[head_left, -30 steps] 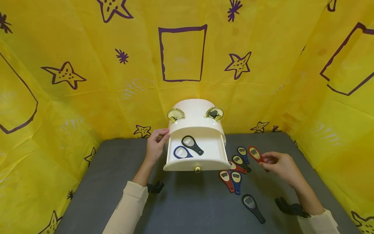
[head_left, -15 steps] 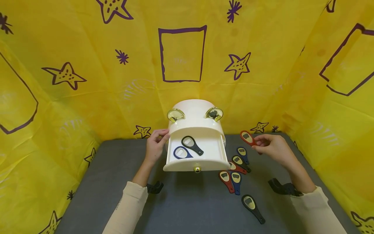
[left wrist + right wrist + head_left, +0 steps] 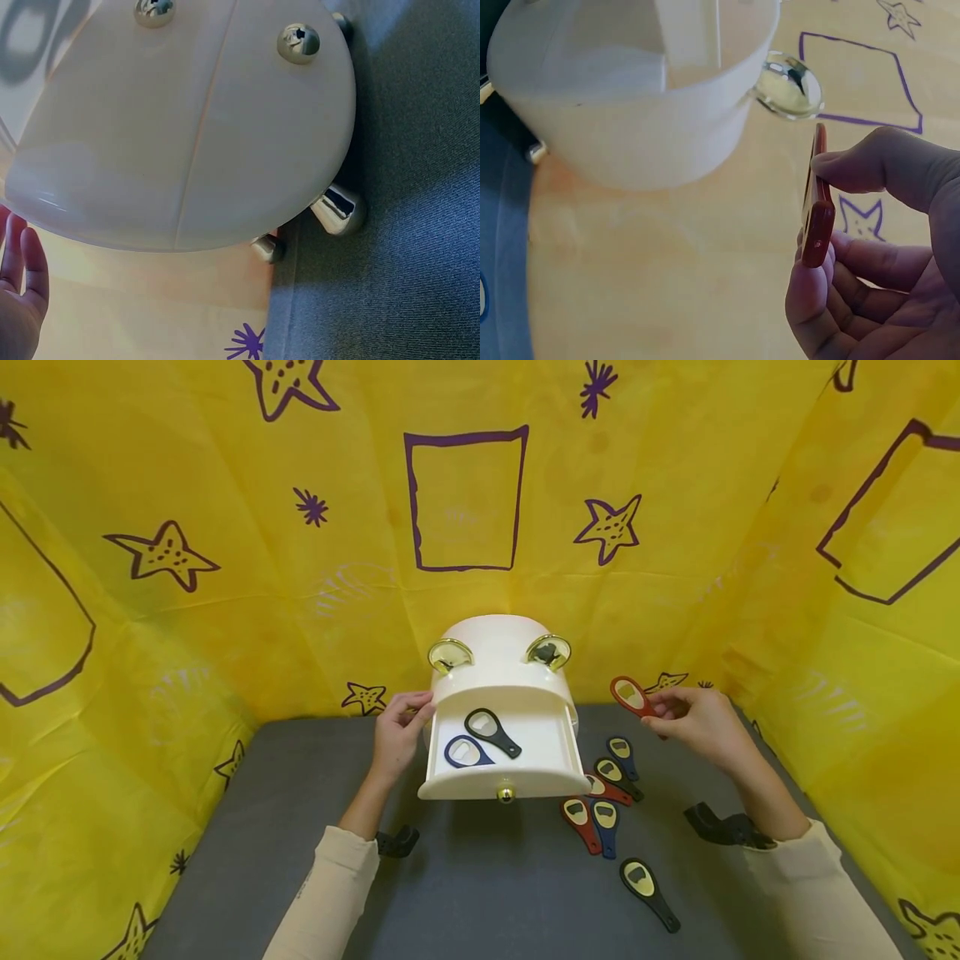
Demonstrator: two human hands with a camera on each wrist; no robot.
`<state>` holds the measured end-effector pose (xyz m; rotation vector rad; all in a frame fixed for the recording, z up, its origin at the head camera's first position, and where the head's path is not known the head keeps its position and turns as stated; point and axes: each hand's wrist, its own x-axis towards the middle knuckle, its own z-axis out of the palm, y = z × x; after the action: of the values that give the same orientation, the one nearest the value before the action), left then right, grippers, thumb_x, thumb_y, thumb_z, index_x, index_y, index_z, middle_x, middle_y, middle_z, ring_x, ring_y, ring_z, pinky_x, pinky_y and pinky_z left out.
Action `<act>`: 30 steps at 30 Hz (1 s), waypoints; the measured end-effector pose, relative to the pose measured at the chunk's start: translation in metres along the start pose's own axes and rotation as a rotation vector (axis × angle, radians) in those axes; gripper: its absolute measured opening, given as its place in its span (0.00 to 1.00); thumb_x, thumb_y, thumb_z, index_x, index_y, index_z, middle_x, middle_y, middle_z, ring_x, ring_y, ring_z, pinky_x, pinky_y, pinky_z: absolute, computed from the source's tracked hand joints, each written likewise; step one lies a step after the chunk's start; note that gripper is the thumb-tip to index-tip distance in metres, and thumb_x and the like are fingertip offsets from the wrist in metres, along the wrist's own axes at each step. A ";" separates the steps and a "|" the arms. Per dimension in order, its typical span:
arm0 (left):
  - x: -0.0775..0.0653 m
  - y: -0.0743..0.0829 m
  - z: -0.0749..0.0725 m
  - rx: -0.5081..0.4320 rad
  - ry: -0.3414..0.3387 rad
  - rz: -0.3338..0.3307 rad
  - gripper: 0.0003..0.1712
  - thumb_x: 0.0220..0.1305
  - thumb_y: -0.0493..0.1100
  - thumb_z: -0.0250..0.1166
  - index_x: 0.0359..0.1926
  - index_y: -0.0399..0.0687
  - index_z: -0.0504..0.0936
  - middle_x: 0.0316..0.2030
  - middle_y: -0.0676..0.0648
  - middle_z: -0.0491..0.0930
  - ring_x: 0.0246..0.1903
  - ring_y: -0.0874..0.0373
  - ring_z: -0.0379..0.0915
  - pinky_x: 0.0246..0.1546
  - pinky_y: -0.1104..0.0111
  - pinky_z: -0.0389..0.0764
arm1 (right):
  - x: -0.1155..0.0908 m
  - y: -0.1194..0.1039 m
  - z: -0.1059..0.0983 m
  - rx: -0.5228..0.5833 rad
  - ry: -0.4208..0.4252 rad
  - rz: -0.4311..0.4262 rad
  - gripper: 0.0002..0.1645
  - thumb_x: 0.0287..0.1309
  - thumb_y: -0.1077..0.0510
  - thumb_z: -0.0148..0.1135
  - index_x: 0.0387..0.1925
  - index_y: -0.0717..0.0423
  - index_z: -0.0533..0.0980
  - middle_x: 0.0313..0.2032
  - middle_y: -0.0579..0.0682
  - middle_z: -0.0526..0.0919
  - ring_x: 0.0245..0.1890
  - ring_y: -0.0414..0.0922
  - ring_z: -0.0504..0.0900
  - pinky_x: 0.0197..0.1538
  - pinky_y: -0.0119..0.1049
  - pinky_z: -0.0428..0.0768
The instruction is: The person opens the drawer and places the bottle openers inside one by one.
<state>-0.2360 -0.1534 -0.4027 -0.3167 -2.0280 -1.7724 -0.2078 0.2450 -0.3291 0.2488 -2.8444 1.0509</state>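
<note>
My right hand (image 3: pixel 705 727) pinches a red bottle opener (image 3: pixel 628 693) between thumb and fingers, above and to the right of a white cabinet (image 3: pixel 498 652). In the right wrist view this red bottle opener (image 3: pixel 819 214) is seen edge-on. The cabinet's upper drawer (image 3: pixel 540 735) is pulled out. Inside it lie a black bottle opener (image 3: pixel 502 739) and a blue-rimmed one. My left hand (image 3: pixel 397 739) rests with its fingertips against the cabinet's left side, fingers fairly straight. Only part of that left hand (image 3: pixel 19 292) shows in the left wrist view.
Several red, blue and black bottle openers (image 3: pixel 606 818) lie on the grey table (image 3: pixel 465 893) right of the drawer. A black bottle opener (image 3: pixel 648 893) lies apart, nearer the front. Two round gold-rimmed mirrors (image 3: pixel 549 652) project from the cabinet top. Yellow patterned cloth (image 3: pixel 300 635) surrounds the table.
My right hand has raised the red bottle opener from beside the other openers and carried it up and leftward, closer to the cabinet. The left hand has stayed at the cabinet's side.
</note>
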 end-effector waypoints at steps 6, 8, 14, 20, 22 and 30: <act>-0.001 -0.001 0.001 -0.003 0.002 0.003 0.12 0.61 0.29 0.65 0.44 0.23 0.81 0.46 0.27 0.76 0.41 0.72 0.72 0.36 0.83 0.75 | 0.004 -0.009 0.001 0.007 0.002 -0.022 0.22 0.52 0.57 0.72 0.45 0.69 0.80 0.33 0.58 0.85 0.30 0.42 0.78 0.29 0.26 0.78; -0.001 -0.001 0.002 -0.005 0.004 0.007 0.12 0.61 0.29 0.65 0.44 0.23 0.81 0.46 0.27 0.76 0.41 0.73 0.72 0.36 0.83 0.75 | 0.005 -0.012 0.001 0.011 0.000 -0.024 0.22 0.52 0.57 0.72 0.45 0.70 0.80 0.33 0.58 0.84 0.30 0.44 0.78 0.29 0.26 0.78; 0.000 -0.001 0.001 0.001 0.013 0.012 0.12 0.61 0.29 0.65 0.44 0.22 0.81 0.47 0.26 0.76 0.41 0.73 0.72 0.36 0.83 0.75 | 0.011 -0.026 0.005 0.032 -0.008 -0.046 0.22 0.52 0.57 0.72 0.45 0.70 0.80 0.34 0.60 0.85 0.31 0.45 0.80 0.30 0.25 0.78; 0.000 -0.001 0.001 0.009 0.006 0.016 0.12 0.61 0.29 0.65 0.44 0.23 0.81 0.47 0.26 0.77 0.42 0.73 0.72 0.35 0.83 0.74 | 0.017 -0.040 0.014 0.062 -0.007 -0.046 0.22 0.51 0.58 0.72 0.44 0.70 0.80 0.34 0.61 0.85 0.32 0.47 0.81 0.30 0.24 0.78; 0.000 0.000 0.001 0.010 0.006 0.013 0.12 0.61 0.30 0.65 0.44 0.23 0.81 0.47 0.26 0.77 0.42 0.73 0.72 0.35 0.83 0.74 | 0.019 -0.043 0.017 0.062 -0.010 -0.044 0.22 0.51 0.58 0.72 0.44 0.70 0.80 0.34 0.61 0.84 0.32 0.47 0.80 0.30 0.25 0.78; 0.000 0.001 0.001 -0.006 0.013 -0.009 0.12 0.61 0.29 0.65 0.44 0.21 0.80 0.47 0.26 0.76 0.41 0.73 0.74 0.35 0.84 0.75 | 0.024 -0.058 0.032 0.057 -0.041 -0.083 0.20 0.48 0.59 0.72 0.40 0.69 0.82 0.31 0.59 0.85 0.29 0.45 0.80 0.30 0.27 0.78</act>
<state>-0.2362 -0.1521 -0.4019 -0.2969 -2.0192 -1.7815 -0.2215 0.1785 -0.3128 0.3938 -2.8148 1.1245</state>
